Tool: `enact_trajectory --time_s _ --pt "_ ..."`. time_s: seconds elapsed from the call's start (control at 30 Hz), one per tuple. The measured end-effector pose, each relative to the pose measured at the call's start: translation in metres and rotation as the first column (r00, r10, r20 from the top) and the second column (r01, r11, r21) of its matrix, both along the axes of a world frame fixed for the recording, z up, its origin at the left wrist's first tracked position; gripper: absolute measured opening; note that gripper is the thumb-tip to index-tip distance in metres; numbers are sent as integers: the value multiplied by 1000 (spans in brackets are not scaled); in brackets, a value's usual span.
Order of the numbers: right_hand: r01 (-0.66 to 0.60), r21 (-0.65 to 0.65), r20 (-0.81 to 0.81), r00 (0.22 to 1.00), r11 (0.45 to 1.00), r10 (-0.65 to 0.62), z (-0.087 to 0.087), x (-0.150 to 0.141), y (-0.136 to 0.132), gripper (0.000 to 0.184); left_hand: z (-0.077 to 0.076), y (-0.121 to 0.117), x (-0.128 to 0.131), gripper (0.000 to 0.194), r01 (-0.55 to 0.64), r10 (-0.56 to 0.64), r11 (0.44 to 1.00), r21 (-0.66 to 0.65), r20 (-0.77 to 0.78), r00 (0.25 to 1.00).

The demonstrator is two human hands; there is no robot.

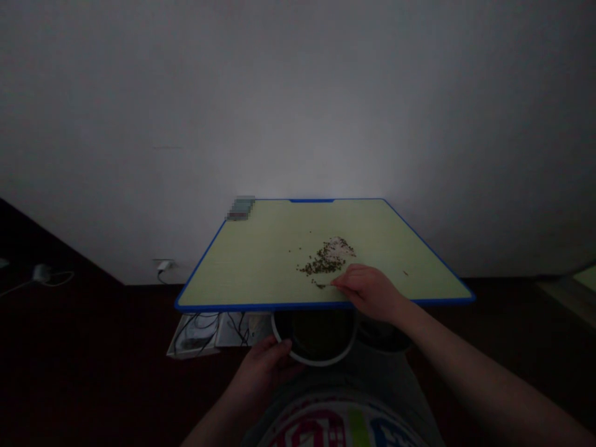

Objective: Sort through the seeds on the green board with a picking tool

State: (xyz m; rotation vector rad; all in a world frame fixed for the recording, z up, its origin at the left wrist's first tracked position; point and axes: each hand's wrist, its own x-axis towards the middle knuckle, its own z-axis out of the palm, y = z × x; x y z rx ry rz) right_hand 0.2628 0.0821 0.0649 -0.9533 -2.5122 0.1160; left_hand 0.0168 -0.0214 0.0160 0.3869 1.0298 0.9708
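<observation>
Your right hand point(370, 292) lies palm down on the pale green rectangular desk with a blue edge band point(261, 261), near its front edge, with the fingers pointing left toward the scatter of small dark green-brown grains point(326, 261). Its grip is pressed together: the fingers lie flat and side by side, with the fingertips point(339, 283) touching the nearest grains at the lower end of the scatter. The scatter sits right of the desk's centre, between the middle and the front edge. Its long axis runs diagonally, from the lower left near your fingertips up and to the right toward a paler, whitish patch point(343, 247) at its far end. A few stray grains lie apart to the left of the main scatter. Your left hand point(265, 366) is below the front edge of the desk, at the left rim of a round white-rimmed bowl with a dark interior point(321, 360). The fingers curl around that rim, so its grip is clamped on the bowl. The bowl is held just under the desk edge, directly beneath the scatter and your right hand, with its opening facing up; its far part is hidden by the desk. A blurred small box point(241, 208) rests on the far left corner of the desk. Dark cables point(205, 326) lie on the floor below it.
</observation>
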Motion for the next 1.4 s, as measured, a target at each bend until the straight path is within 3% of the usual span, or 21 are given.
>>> enact_trajectory --time_s 0.27,0.87,1.13,1.4 --pt "-17 24 -24 1000 1000 18 -3 -9 -2 27 -1 2 -1 15 -10 10 1000 -21 20 1000" --pt "143 57 -3 990 988 -143 -8 2 11 28 -2 0 -2 13 18 -18 1000 -8 23 1000" --pt "51 58 1 999 997 -52 -7 -4 12 27 -2 1 -2 9 2 -2 1000 -8 25 1000" --pt "48 57 -10 999 997 -47 -7 -2 8 25 1 0 -2 12 3 -3 1000 -20 15 1000"
